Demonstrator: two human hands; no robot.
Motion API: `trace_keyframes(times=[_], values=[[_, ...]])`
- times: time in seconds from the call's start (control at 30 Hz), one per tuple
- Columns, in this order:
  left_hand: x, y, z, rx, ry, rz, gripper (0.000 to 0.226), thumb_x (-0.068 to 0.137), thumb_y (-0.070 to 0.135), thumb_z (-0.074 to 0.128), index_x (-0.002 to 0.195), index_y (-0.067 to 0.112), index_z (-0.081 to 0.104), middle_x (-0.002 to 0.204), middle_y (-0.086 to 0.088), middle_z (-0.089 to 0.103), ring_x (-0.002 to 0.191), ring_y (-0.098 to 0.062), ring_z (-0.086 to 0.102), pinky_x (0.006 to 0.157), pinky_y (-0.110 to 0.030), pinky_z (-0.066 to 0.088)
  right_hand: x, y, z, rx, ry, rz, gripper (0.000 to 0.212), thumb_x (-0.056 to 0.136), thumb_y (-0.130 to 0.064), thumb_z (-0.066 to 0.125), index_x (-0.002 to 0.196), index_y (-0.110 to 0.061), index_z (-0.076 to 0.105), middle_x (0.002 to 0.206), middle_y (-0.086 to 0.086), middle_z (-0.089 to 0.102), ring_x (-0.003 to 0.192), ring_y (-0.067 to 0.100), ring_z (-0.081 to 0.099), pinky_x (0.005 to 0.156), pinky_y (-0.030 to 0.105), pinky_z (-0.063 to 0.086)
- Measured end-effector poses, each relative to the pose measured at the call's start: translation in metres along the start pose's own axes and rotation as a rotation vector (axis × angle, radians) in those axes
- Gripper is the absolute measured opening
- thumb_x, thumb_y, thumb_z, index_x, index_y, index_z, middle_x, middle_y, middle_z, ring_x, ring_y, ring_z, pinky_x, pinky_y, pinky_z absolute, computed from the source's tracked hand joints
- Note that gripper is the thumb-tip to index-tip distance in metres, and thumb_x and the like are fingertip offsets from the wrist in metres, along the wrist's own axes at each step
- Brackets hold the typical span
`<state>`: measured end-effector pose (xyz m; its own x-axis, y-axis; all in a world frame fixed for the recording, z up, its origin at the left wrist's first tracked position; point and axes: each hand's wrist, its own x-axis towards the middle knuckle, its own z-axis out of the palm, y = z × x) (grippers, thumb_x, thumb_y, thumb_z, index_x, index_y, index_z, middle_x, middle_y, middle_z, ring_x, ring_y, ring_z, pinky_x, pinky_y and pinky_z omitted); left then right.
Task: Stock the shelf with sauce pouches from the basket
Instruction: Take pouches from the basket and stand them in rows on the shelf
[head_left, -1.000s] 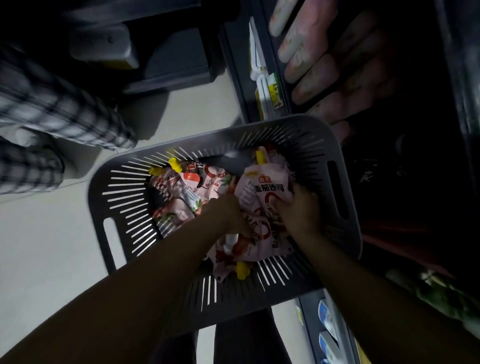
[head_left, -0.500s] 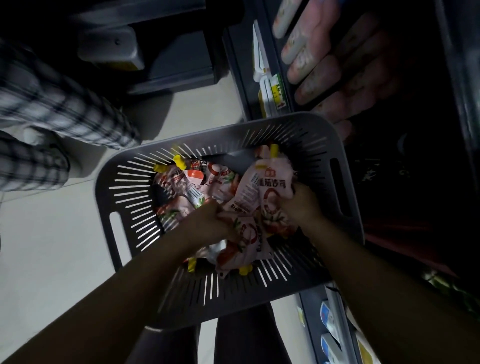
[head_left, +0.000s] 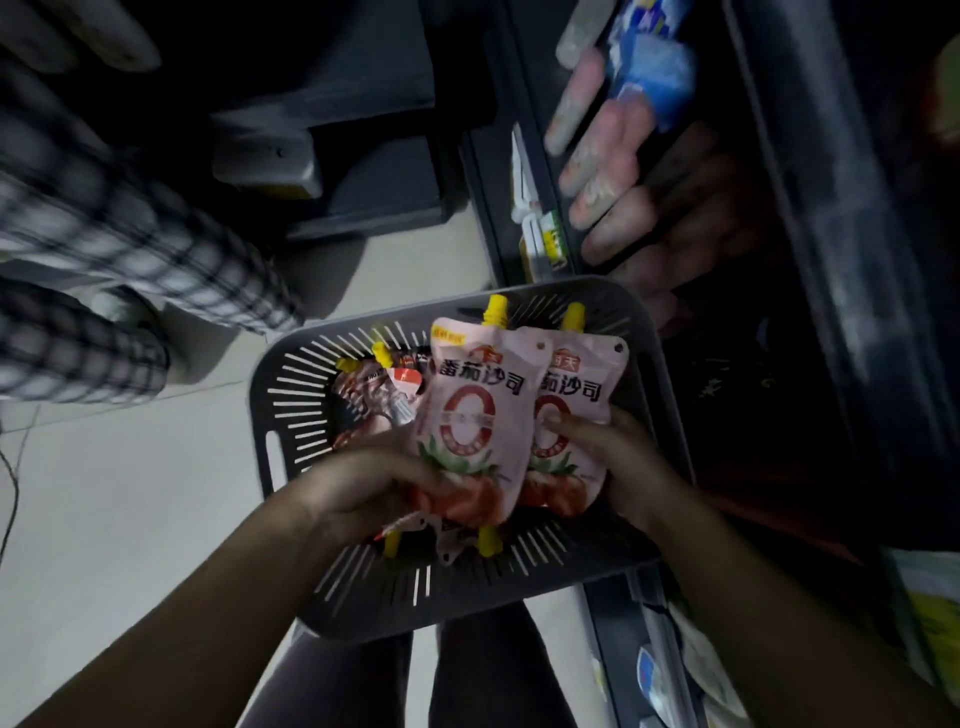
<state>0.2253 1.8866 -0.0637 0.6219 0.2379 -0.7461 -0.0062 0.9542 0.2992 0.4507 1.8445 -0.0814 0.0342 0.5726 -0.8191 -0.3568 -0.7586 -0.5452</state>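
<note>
A grey slotted basket (head_left: 291, 415) sits below me on the floor, holding several pink sauce pouches with yellow caps. My left hand (head_left: 363, 483) grips the bottom of one upright pink pouch (head_left: 475, 410) lifted above the basket. My right hand (head_left: 618, 457) grips a second pouch (head_left: 576, 395) just behind and to the right of the first. More pouches (head_left: 374, 395) lie in the basket's left half. The dark shelf (head_left: 779, 364) stands to the right, with a row of pink pouches (head_left: 608, 150) on it.
A person in checked trousers (head_left: 119, 249) stands at the left on the pale floor. A dark shelf base (head_left: 363, 171) lies ahead. Price tags (head_left: 545, 239) line the shelf edge. Lower shelf goods (head_left: 675, 670) show at bottom right.
Both hands have come up out of the basket, each lifting a pouch upright; a moment ago they were digging among the pouches. The view has shifted and blurred.
</note>
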Motion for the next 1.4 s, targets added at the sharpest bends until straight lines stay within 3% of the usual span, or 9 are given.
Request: trace_keyframes(times=[0.2,0.3,0.4,0.67,0.8,1.03,1.13,1.3,1.4], values=[[-0.024,0.02,0.056,0.103,0.007,0.222,0.048,0.053,-0.013,0.063,0.098,0.005,0.067,0.091,-0.014,0.074,0.083,-0.027,0.071,0.07,-0.03,0.059,-0.039,-0.049,0.017,0.035,-0.006,-0.195,0.021,0.078,-0.004,0.067,0.092,-0.018,0.072,0.1,0.01,0.074,0.093,0.028,0.07,0.084,0.041,0.055],[-0.046,0.041,0.084,0.033,0.041,0.306,0.016,0.064,0.019,0.074,0.078,0.011,0.077,0.081,-0.009,0.076,0.071,-0.021,0.072,0.059,-0.025,0.057,-0.061,-0.075,0.026,0.015,-0.039,-0.295,0.024,0.076,-0.003,0.067,0.1,-0.009,0.07,0.096,0.012,0.073,0.085,0.026,0.07,0.075,0.036,0.057],[-0.081,0.063,0.114,-0.04,0.076,0.41,0.039,0.073,0.044,0.054,0.085,0.014,0.075,0.082,-0.006,0.076,0.068,-0.017,0.073,0.055,-0.025,0.057,-0.101,-0.105,0.037,0.006,-0.103,-0.368,0.018,0.084,0.0,0.058,0.097,-0.008,0.068,0.081,0.007,0.075,0.068,0.018,0.071,0.059,0.029,0.059],[-0.166,0.12,0.155,0.137,0.123,0.709,0.033,0.076,0.036,0.059,0.099,0.013,0.068,0.093,-0.009,0.075,0.077,-0.018,0.073,0.07,-0.034,0.06,-0.189,-0.171,0.069,-0.024,-0.08,-0.585,0.019,0.081,-0.004,0.065,0.098,-0.011,0.07,0.094,0.009,0.075,0.082,0.024,0.072,0.078,0.037,0.058],[-0.21,0.136,0.167,0.169,0.087,0.684,0.05,0.088,0.057,0.038,0.092,0.017,0.069,0.084,-0.004,0.077,0.072,-0.017,0.073,0.057,-0.031,0.06,-0.246,-0.178,0.089,0.022,-0.041,-0.698,0.019,0.079,-0.003,0.066,0.095,-0.014,0.068,0.083,0.003,0.076,0.073,0.017,0.073,0.064,0.027,0.06],[-0.264,0.131,0.182,0.329,0.044,0.701,0.045,0.088,0.053,0.045,0.081,0.016,0.068,0.07,-0.004,0.076,0.059,-0.019,0.072,0.067,-0.038,0.058,-0.326,-0.144,0.11,0.164,0.093,-0.787,0.038,0.061,-0.007,0.073,0.098,-0.001,0.067,0.091,0.017,0.074,0.077,0.028,0.072,0.078,0.041,0.059],[-0.274,0.117,0.201,0.401,-0.113,0.615,0.05,0.075,0.06,0.051,0.09,0.017,0.07,0.086,-0.007,0.076,0.075,-0.023,0.073,0.069,-0.04,0.059,-0.362,-0.124,0.108,0.245,0.162,-0.844,0.03,0.061,-0.006,0.072,0.091,-0.005,0.069,0.089,0.017,0.075,0.074,0.027,0.072,0.071,0.039,0.061],[-0.281,0.078,0.244,0.566,-0.329,0.505,0.038,0.062,0.03,0.068,0.095,0.011,0.07,0.089,-0.016,0.075,0.068,-0.026,0.073,0.062,-0.039,0.06,-0.425,-0.087,0.086,0.283,0.341,-0.892,0.044,0.061,-0.011,0.073,0.104,-0.003,0.066,0.101,0.018,0.073,0.083,0.028,0.072,0.073,0.036,0.06],[-0.285,0.054,0.279,0.612,-0.386,0.482,0.02,0.07,0.018,0.068,0.088,0.009,0.068,0.071,-0.013,0.075,0.055,-0.023,0.071,0.048,-0.035,0.058,-0.465,-0.06,0.068,0.256,0.453,-0.939,0.034,0.064,-0.016,0.071,0.096,-0.008,0.068,0.098,0.013,0.074,0.087,0.026,0.071,0.08,0.037,0.059]])
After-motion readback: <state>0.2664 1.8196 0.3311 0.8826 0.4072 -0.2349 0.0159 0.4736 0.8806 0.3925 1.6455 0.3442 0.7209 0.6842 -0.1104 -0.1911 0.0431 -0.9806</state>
